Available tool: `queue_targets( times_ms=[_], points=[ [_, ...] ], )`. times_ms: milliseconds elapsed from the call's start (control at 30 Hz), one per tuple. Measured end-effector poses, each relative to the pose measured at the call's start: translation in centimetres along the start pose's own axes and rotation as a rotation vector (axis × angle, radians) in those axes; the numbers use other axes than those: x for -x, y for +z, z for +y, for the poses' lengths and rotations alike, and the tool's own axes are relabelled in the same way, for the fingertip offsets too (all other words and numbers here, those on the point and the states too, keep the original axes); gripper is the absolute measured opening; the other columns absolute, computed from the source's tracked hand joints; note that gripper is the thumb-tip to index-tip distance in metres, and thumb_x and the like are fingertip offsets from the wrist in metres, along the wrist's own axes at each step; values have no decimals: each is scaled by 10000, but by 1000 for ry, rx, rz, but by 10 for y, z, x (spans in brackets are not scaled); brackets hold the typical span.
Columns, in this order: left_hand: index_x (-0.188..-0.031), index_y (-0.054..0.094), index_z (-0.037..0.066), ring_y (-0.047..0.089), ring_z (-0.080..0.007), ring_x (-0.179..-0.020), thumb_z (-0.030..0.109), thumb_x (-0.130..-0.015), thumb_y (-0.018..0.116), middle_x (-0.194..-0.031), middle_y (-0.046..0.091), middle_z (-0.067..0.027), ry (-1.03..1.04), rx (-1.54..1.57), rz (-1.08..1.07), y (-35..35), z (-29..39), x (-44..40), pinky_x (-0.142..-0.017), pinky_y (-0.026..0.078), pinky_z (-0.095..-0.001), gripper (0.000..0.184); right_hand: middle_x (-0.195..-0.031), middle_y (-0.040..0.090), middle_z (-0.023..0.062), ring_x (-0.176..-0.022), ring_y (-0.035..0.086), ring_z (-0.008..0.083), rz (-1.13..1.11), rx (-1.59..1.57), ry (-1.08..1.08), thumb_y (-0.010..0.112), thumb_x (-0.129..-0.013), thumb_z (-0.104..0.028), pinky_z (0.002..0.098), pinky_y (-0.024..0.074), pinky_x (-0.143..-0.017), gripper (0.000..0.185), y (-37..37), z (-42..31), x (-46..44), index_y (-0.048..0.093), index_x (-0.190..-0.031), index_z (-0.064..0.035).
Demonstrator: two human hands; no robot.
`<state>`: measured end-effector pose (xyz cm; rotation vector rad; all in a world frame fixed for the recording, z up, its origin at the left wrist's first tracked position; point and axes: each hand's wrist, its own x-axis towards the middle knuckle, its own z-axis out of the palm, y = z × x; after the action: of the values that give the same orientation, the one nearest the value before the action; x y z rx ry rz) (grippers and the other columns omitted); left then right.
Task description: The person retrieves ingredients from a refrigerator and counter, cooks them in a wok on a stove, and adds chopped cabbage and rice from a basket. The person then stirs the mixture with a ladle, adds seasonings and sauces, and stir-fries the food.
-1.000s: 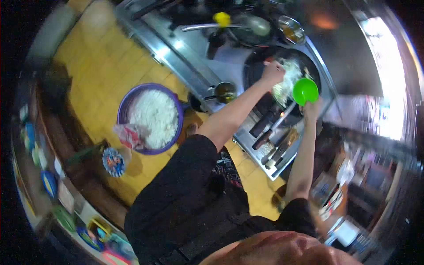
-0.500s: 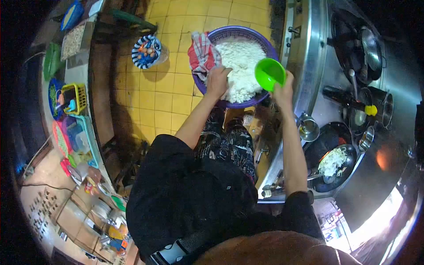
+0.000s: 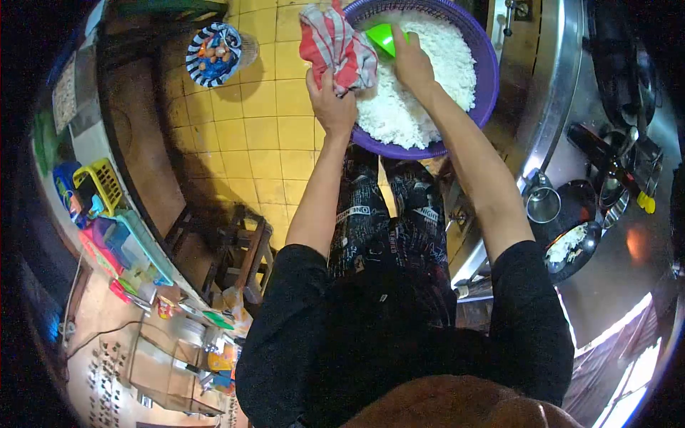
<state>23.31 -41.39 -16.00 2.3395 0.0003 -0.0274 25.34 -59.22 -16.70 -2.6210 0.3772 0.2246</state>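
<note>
A purple basket full of white rice is in front of me at the top. My right hand grips a green bowl, which is tilted down against the rice on the basket's left side. At the basket's left rim, my left hand has its fingers closed on a red and white striped cloth. The cloth covers part of the rim. The bowl's inside is mostly hidden.
The steel stove counter runs along the right, with a wok holding pale food and a metal cup. A striped bin stands on the yellow floor. Along the left is a shelf with a yellow basket.
My view has turned from the stove to the rice basket. The green bowl went from over the wok down to the rice. My left hand has taken hold of the cloth.
</note>
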Motion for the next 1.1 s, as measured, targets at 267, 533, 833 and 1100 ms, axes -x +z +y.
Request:
queue_targets(
  times_ms=[267, 533, 833, 1100],
  points=[
    [-1073, 524, 24, 398, -406, -1158, 40, -649, 525, -1256, 393, -260, 31, 131, 86, 1, 6, -3, -959, 331, -410, 424, -1071, 459, 215, -790, 603, 402, -266, 116, -64, 484, -800, -97, 449, 508, -667, 507, -14, -14, 11, 335, -1273, -205],
    [-1154, 468, -52, 364, -396, -1201, 73, -671, 513, -1312, 357, -246, -4, 113, 69, 4, 3, -4, -997, 303, -397, 500, -1096, 505, 199, -864, 608, 368, -487, 229, -273, 415, -833, -83, 416, 506, -718, 484, -12, 2, 13, 366, -1282, -257],
    [-1115, 516, -3, 387, -396, -1187, 111, -672, 546, -1313, 375, -235, -11, 169, 94, 7, -8, -2, -983, 319, -395, 458, -1157, 508, 219, -891, 586, 370, -630, 217, -330, 484, -744, 26, 444, 465, -753, 604, -46, 24, 0, 382, -1280, -232],
    [-1089, 537, 30, 402, -379, -1182, 87, -668, 565, -1309, 382, -218, -11, 173, 98, 2, 3, -1, -969, 333, -384, 426, -1055, 550, 166, -819, 606, 340, -252, 338, -217, 506, -768, -55, 433, 496, -676, 524, -65, 29, -23, 406, -1254, -224]
  ],
)
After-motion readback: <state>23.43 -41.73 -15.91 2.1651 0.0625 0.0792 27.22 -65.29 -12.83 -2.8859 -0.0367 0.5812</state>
